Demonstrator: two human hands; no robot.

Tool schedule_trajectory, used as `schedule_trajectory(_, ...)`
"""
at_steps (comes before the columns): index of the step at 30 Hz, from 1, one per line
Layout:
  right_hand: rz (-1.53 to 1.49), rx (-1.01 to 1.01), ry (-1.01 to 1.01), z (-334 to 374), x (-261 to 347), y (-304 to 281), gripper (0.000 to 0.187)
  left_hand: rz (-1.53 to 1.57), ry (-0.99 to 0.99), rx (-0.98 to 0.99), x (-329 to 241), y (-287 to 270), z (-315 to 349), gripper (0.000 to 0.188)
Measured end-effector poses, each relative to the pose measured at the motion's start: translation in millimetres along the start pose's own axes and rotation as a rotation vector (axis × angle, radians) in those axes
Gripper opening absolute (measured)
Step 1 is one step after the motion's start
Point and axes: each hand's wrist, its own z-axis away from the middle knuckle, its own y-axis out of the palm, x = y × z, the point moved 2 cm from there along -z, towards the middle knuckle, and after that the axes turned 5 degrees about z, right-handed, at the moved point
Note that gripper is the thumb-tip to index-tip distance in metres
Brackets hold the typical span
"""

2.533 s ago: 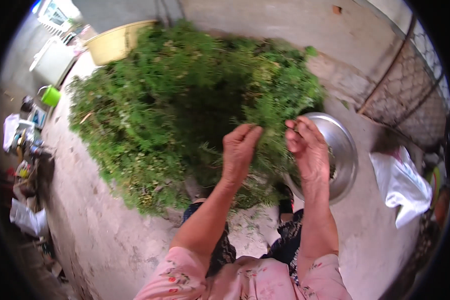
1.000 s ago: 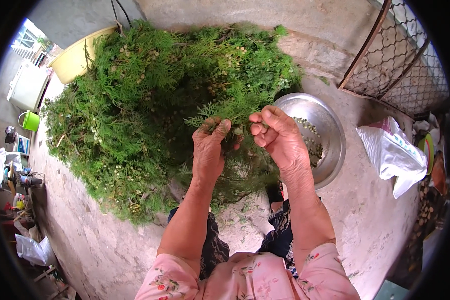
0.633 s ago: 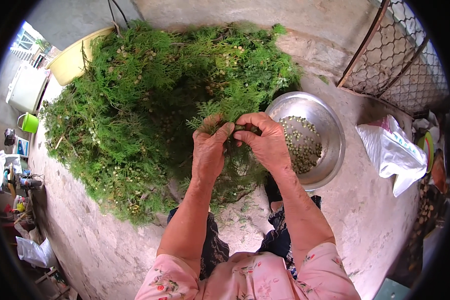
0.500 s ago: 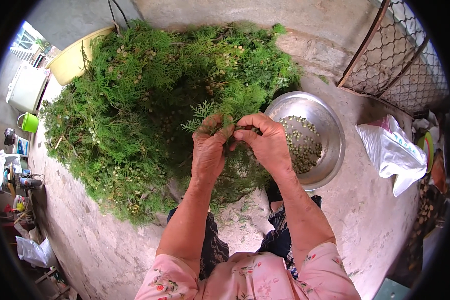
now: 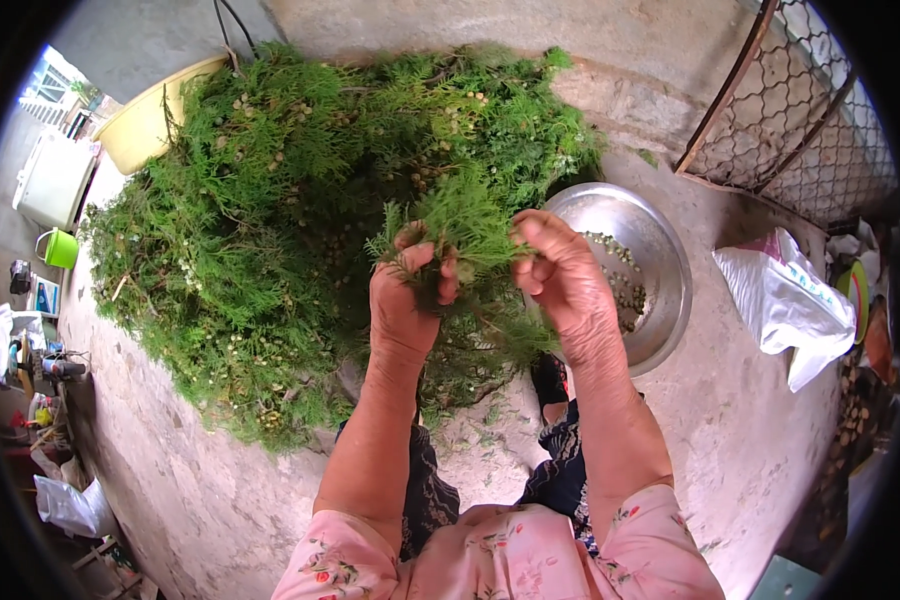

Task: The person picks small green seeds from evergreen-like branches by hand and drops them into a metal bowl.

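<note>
My left hand [image 5: 406,290] is closed round a leafy green evergreen branch [image 5: 475,235], whose feathery sprays stand up and spread to the right. Just right of those sprays is my right hand [image 5: 568,270], its fingers curled and pinched together; whatever they hold, if anything, is too small to make out. Behind both hands lies a big heap of cut evergreen branches [image 5: 240,230], dotted with small pale cones. A wide metal basin [image 5: 672,290] rests on the ground to the right, partly covered by my right hand. Small round green cones [image 5: 625,280] lie in it.
A yellow tub [image 5: 140,125] stands behind the heap at far left, with a lime-green bucket [image 5: 60,248] nearer. To the right are a wire-mesh panel [image 5: 795,110] and a silvery white sack [image 5: 785,305]. Bare concrete floor [image 5: 240,510] runs around my feet.
My hands have parted: the right one has moved right, over the basin's edge, and the left slightly left. The branch now shows more of its leafy sprays between them.
</note>
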Motion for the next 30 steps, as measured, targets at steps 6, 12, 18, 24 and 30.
schedule_trajectory(6,-0.036,0.206,0.043,-7.1,-19.9,11.2,0.025,0.197,-0.023,0.095,3.6,-2.1,0.6,0.019)
schedule_trajectory(12,0.123,0.244,-0.155,0.3,-29.6,29.2,0.022,0.000,0.076,0.167,1.3,-10.8,0.5,0.031)
schedule_trajectory(18,0.411,0.218,-0.552,-6.2,-34.5,18.5,0.021,0.069,0.061,0.028,0.5,17.7,8.9,0.034)
schedule_trajectory(24,0.578,0.119,-0.772,-1.3,-42.1,18.6,0.019,0.048,0.044,0.077,2.5,7.4,3.9,0.035)
schedule_trajectory(30,0.345,0.114,-0.305,10.6,-30.0,31.2,0.012,0.126,-0.007,0.052,5.9,-2.3,3.3,0.040)
